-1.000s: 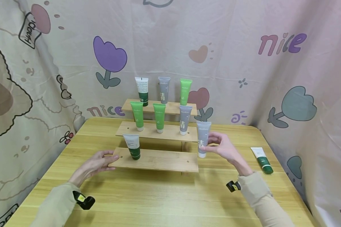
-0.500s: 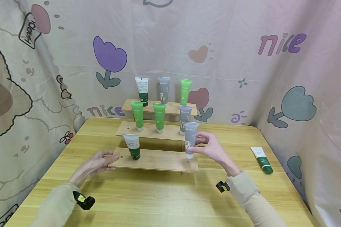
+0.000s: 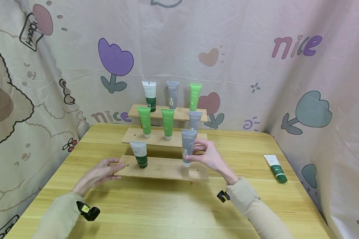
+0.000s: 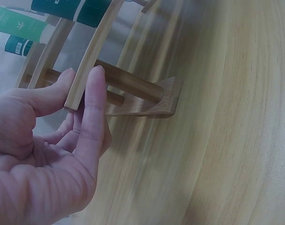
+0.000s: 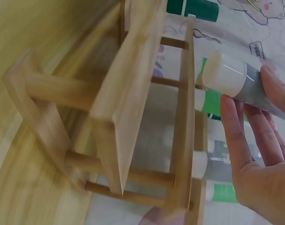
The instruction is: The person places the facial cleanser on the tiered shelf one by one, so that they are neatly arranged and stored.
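A wooden table [image 3: 167, 205] fills the head view; at centre the right hand [image 3: 207, 156] pinches a grey tube [image 3: 187, 146] upright over the lowest shelf [image 3: 164, 169], whose left end the left hand [image 3: 100, 172] clasps. Left-wrist view: thumb and fingers [image 4: 93, 108] grip that board. Right-wrist view, upper right: fingers cradle the tube's white cap [image 5: 224, 72].

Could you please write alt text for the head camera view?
A right hand holds a grey tube upright, cap down, over the bottom shelf of a three-step wooden rack, while the left hand grips that shelf's left end. Seven tubes stand on the rack; another lies on the table.
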A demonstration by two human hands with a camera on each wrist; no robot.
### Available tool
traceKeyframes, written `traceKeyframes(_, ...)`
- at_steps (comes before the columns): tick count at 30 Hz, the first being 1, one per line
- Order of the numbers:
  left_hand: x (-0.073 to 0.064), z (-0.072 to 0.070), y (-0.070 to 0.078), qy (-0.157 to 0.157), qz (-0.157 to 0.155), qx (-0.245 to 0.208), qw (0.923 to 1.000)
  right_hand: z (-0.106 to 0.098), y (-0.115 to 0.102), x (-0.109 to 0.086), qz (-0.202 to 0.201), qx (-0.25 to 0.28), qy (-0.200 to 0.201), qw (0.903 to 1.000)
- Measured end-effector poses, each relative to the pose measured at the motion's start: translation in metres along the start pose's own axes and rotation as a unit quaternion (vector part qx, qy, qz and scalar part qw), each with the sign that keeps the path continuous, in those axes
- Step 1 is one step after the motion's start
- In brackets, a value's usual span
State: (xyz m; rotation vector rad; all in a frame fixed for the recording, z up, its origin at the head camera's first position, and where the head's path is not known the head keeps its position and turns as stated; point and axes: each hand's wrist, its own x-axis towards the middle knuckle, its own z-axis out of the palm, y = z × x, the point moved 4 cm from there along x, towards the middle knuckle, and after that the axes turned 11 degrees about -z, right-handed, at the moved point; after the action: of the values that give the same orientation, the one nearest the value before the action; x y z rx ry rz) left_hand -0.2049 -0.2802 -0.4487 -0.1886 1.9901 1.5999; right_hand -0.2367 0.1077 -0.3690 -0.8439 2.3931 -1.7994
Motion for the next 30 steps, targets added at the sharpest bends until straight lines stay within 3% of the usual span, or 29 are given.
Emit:
traceKeyframes(18,0.0,0.0,0.0,-0.007,-0.001,-0.003,1.0,0.039,-0.001,0.019,-0.046,0.007,-0.012,0.9989)
traceKeyframes(30,0.0,0.0,-0.001,-0.004,-0.002,-0.004,1.0,0.055,0.006,0.026,-0.024,0.012,-0.013,0.9995)
